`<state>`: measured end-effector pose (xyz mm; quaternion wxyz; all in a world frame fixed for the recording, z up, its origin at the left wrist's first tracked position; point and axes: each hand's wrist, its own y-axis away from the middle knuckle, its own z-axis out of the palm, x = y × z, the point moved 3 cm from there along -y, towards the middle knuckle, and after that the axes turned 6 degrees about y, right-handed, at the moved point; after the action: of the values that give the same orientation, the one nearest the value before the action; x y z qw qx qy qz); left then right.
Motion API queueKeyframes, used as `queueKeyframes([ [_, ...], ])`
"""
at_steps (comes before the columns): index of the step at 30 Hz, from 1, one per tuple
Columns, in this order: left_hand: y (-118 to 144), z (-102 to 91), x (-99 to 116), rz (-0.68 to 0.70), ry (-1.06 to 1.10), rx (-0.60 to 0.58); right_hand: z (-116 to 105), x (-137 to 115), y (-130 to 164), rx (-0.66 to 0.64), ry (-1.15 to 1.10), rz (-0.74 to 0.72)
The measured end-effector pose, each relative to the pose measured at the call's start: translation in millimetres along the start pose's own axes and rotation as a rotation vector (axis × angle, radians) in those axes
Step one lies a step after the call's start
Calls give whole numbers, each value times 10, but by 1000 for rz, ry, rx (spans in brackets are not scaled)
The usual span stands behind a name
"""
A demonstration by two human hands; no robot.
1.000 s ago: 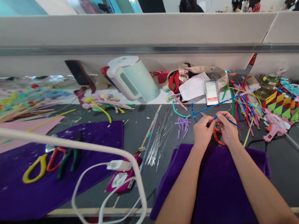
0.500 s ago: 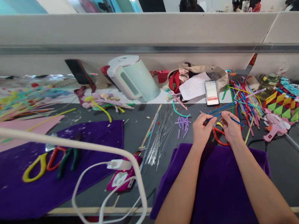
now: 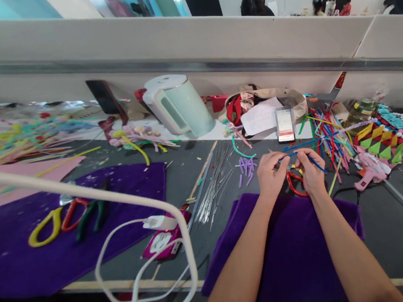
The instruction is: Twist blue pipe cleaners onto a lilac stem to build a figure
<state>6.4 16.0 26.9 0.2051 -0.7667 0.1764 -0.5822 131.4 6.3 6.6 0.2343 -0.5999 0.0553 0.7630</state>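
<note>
My left hand (image 3: 271,174) and my right hand (image 3: 311,173) are raised close together above the near table edge, each with fingertips pinched on a blue pipe cleaner (image 3: 317,166). One end of it sticks out below my right fingers, slanting down to the right. Another blue length (image 3: 302,144) runs behind the fingertips towards the coloured bundle; whether it is the same piece I cannot tell. Between and below my hands lies a red-handled tool (image 3: 295,184), partly hidden. Folded purple cloth (image 3: 293,259) lies under my forearms. Short purple pieces (image 3: 246,170) lie left of my left hand.
A phone (image 3: 285,125) stands behind my hands. Coloured pipe cleaners (image 3: 334,145) and a pink glue gun (image 3: 371,170) lie to the right. Leftward are thin wires (image 3: 214,184), a kettle (image 3: 182,105), yellow-handled scissors (image 3: 47,227) and a looping white cable (image 3: 189,245).
Both hands stay pinched on the blue pipe cleaner. My right fingers have turned slightly, and its protruding end has shifted a little down and left. Nothing else has visibly moved.
</note>
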Motion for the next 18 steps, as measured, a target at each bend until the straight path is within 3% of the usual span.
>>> queueKeyframes([
  [3, -1, -19, 51, 102, -148, 17, 21, -23, 24, -38, 63, -42],
  [12, 20, 25, 38, 147, -350, -53, -2, -6, 18, -134, 212, -22],
  [18, 21, 35, 34, 150, -234, -60, -6, 2, 22, -118, 282, -46],
])
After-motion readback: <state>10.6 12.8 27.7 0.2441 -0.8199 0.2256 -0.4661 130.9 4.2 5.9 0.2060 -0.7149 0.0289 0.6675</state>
